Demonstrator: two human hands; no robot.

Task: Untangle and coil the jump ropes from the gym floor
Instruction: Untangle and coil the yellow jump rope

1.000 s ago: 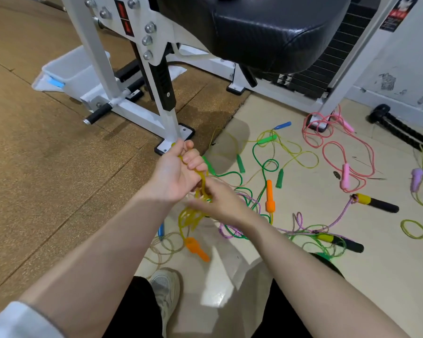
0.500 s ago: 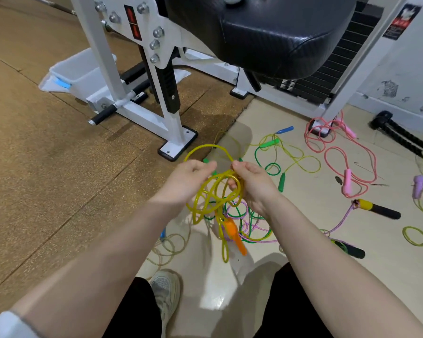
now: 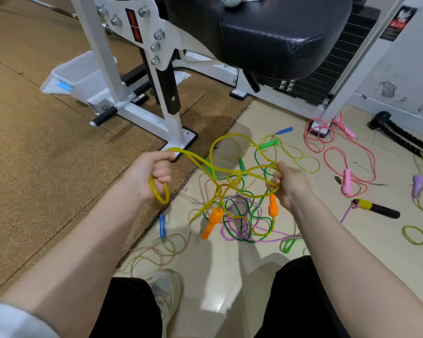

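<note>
A yellow jump rope with two orange handles is stretched in loose loops between my hands, above the floor. My left hand is closed on one bunch of its loops at the left. My right hand grips the other side, with one orange handle hanging just below it. Under the rope lies a tangle of green and purple ropes on the pale floor. A pink rope lies to the right.
A white gym machine frame with a black padded seat stands right ahead. A blue handle and thin rope loops lie by my shoe. A black-and-yellow handle, a purple handle and green rope lie right.
My hands have moved apart, pulling the bunched yellow rope out into wide loops. The orange handles now dangle lower between them.
</note>
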